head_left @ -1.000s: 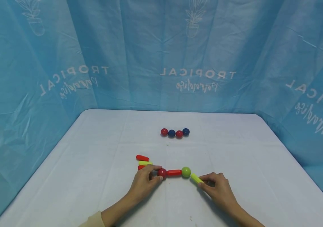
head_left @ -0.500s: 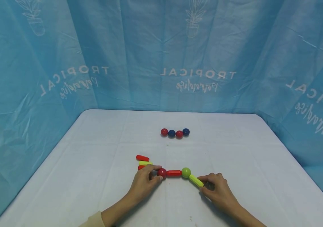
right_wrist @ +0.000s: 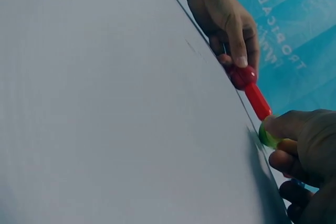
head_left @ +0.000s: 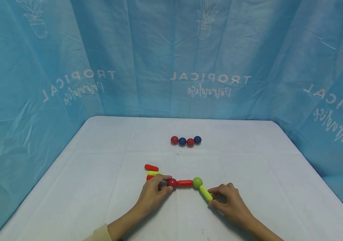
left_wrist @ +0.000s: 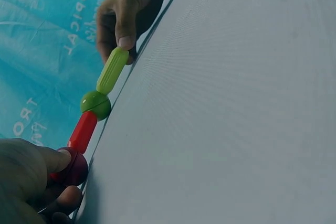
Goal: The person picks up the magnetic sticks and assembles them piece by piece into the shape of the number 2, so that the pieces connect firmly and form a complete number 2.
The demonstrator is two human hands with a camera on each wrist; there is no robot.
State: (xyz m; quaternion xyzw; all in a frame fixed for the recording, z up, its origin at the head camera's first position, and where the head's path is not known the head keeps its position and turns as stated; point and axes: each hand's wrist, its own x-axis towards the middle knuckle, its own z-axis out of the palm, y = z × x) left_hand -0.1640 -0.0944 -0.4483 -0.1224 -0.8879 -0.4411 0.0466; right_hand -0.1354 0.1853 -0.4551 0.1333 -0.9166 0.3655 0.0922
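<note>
Between thumb and fingers, my left hand (head_left: 154, 193) holds a dark red ball (head_left: 172, 183). A red stick (head_left: 185, 183) runs from this ball to a green ball (head_left: 197, 182). My right hand (head_left: 229, 202) pinches the outer end of a yellow-green stick (head_left: 205, 193). Its other end meets the green ball, and the stick slants down to the right from there. In the left wrist view, the red stick (left_wrist: 83, 131), green ball (left_wrist: 95, 105) and yellow-green stick (left_wrist: 112, 71) form one joined chain. My right fingers cover most of the yellow-green stick in the right wrist view.
Beyond the hands, red and blue balls (head_left: 182, 142) lie in a short row. Just past my left hand are a loose red stick (head_left: 151, 167), a yellow-green stick (head_left: 154, 173) and another partly hidden red one. Blue printed sheeting (head_left: 171, 97) surrounds the white table (head_left: 249, 150).
My right hand first brought the yellow-green stick against the green ball, closing a small gap. Then the stick's outer end swung slightly left and toward me. My left hand stayed put.
</note>
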